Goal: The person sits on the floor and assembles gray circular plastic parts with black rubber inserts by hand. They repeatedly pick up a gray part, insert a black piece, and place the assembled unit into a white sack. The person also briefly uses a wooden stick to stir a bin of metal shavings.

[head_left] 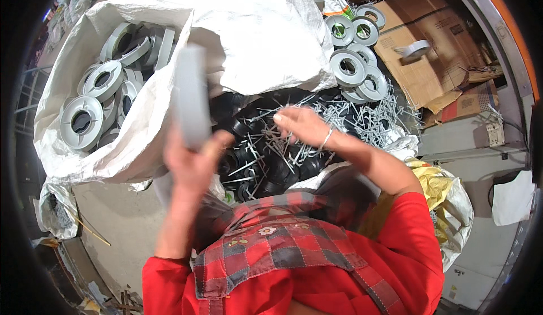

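My left hand, smeared by motion, is closed on a grey plastic ring held edge-on beside the white sack's wall. My right hand is over the pile in front of me, its fingers curled together; what they hold, if anything, is hidden. Under it lie thin grey plastic sticks, some branched, scattered across black round plastic parts. At the left, a wide white woven sack is filled with flanged grey rings. More grey flanged rings are stacked at the pile's far right.
A large white sack bulges behind the pile. Flattened cardboard leans at the right, with one grey ring on it. A yellow and white bag stands by my right elbow. A small clear bag sits at the left.
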Demonstrator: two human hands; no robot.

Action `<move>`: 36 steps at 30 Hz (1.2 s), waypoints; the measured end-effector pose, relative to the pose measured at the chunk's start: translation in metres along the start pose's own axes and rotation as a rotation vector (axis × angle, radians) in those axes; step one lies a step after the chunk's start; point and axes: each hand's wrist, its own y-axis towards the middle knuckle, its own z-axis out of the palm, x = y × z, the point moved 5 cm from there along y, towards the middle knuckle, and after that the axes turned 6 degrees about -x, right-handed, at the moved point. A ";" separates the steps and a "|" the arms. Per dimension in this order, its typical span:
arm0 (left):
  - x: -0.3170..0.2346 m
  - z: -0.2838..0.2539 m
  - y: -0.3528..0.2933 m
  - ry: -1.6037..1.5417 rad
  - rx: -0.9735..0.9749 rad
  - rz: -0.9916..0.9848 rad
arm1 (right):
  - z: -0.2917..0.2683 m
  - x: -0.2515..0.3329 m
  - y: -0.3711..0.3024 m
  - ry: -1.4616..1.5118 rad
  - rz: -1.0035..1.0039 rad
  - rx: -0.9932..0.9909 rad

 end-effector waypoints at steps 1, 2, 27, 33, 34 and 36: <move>-0.009 -0.016 0.022 -0.064 -0.218 0.004 | -0.032 -0.014 0.018 -0.248 -0.088 -0.213; -0.024 -0.042 0.038 0.101 -0.348 0.253 | -0.067 -0.028 0.038 -0.492 -0.188 -0.416; 0.110 0.068 -0.073 -0.587 0.076 -1.233 | 0.073 -0.042 0.090 -0.487 -0.265 0.085; 0.115 0.031 -0.071 -0.541 -0.170 -1.007 | 0.132 -0.072 0.129 -0.860 -0.329 -0.096; 0.118 0.030 -0.071 -0.558 -0.192 -0.978 | 0.123 -0.067 0.127 -0.900 -0.443 -0.174; 0.125 0.031 -0.074 -0.570 -0.182 -0.961 | 0.097 -0.039 0.109 -0.871 -0.486 -0.294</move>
